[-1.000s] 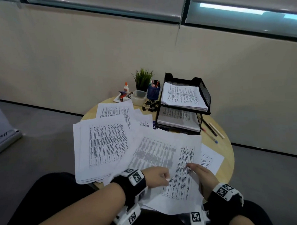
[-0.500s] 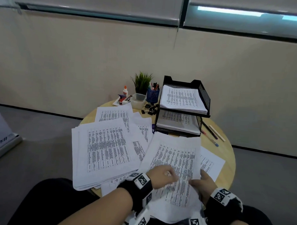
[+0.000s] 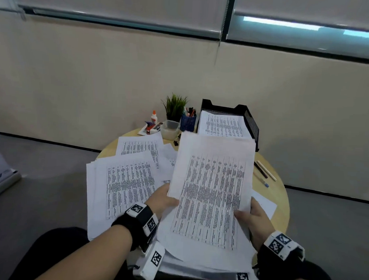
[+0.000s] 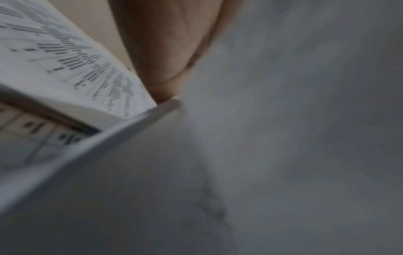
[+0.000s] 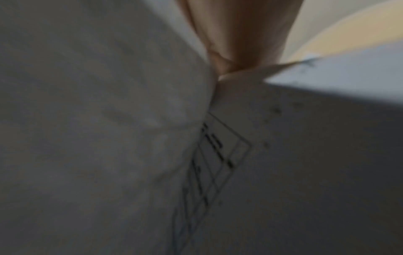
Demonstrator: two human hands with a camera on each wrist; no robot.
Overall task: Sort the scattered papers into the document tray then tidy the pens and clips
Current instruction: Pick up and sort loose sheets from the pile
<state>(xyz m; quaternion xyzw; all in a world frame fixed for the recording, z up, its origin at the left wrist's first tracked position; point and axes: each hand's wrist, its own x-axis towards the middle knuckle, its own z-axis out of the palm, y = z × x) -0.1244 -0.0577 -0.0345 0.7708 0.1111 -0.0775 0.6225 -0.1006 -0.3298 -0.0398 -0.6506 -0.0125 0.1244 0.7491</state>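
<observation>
Both hands hold one sheaf of printed papers (image 3: 211, 189) lifted off the round wooden table (image 3: 280, 197) and tilted up toward the camera. The left hand (image 3: 162, 199) pinches its left edge, thumb on the printed face; the right hand (image 3: 253, 217) grips the right edge lower down, fingers hidden behind the sheets. The sheaf is thin white paper with dense rows of black tabular text, its bottom sagging in a soft curve toward the lap. In the left wrist view a finger (image 4: 165, 51) lies against the blurred grey back of the paper; the right wrist view is similar and very blurred.

Left of the left hand, a loose flat stack of printed sheets (image 3: 123, 186) fans over the table edge. Beyond the hands stands the black wire-mesh document tray (image 3: 252, 125), its top tier already carrying papers. Just left of it are a blue mesh pen cup (image 3: 188, 122) and a clear plastic tub (image 3: 169, 129). Beyond the right hand, three loose pens (image 3: 264, 174) lie on bare wood
</observation>
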